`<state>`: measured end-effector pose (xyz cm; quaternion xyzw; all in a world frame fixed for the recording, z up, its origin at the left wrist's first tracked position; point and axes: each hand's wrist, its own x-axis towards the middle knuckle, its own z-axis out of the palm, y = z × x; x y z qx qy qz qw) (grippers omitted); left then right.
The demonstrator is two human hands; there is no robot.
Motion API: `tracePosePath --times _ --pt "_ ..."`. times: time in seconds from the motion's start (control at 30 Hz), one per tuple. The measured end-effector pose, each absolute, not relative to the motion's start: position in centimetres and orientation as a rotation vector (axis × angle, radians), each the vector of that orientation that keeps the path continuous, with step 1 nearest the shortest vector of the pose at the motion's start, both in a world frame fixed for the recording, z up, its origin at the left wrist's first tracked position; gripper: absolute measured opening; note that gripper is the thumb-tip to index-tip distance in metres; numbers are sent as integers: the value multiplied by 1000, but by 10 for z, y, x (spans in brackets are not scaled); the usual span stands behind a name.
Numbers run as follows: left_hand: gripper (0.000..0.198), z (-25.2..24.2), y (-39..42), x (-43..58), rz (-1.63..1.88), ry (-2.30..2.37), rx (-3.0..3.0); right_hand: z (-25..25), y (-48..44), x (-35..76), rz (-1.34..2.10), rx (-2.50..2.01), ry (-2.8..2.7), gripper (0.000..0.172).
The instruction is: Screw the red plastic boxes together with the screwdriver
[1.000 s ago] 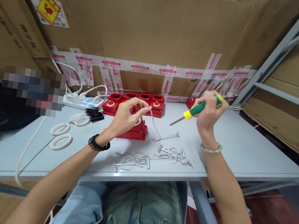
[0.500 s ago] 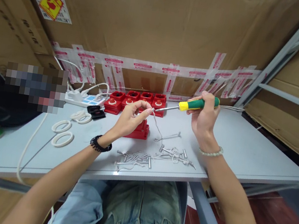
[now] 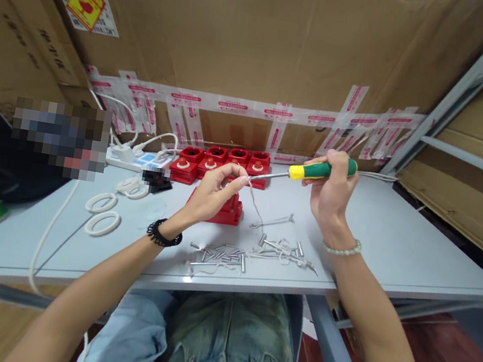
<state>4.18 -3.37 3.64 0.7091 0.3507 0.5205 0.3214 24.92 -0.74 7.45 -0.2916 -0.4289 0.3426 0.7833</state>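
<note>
My right hand [image 3: 334,191] grips a screwdriver [image 3: 316,170] by its green and yellow handle, the metal shaft pointing left. Its tip meets the pinched fingertips of my left hand [image 3: 217,189]. From that pinch a thin whitish string [image 3: 257,204] hangs down to the table; whatever small piece sits at its end is mostly hidden by the fingers. Below and partly behind my left hand stands a red box-shaped part [image 3: 231,213]. Loose silver metal pins or screws [image 3: 223,256] lie near the table's front edge, with more strung pieces [image 3: 283,249] to their right.
Several red units with round knobs [image 3: 210,167] stand in a row at the back, beside a white power strip [image 3: 146,160]. White rings [image 3: 102,224] and a small black item [image 3: 156,180] lie left. A taped cardboard wall [image 3: 254,42] rises behind the grey table [image 3: 398,230].
The screwdriver tip has come slightly closer to my left fingertips and now touches there. Both hands otherwise keep their places; the view has shifted a little.
</note>
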Motion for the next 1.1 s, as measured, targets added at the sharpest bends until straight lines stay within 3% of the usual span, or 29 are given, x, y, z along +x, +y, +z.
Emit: tracePosePath --times 0.27,1.1 --pt "24 38 -34 41 1342 854 1726 74 -9 250 644 -523 -1031 20" --pt "36 38 -30 38 1322 832 1751 70 -20 252 274 -428 -1234 19"
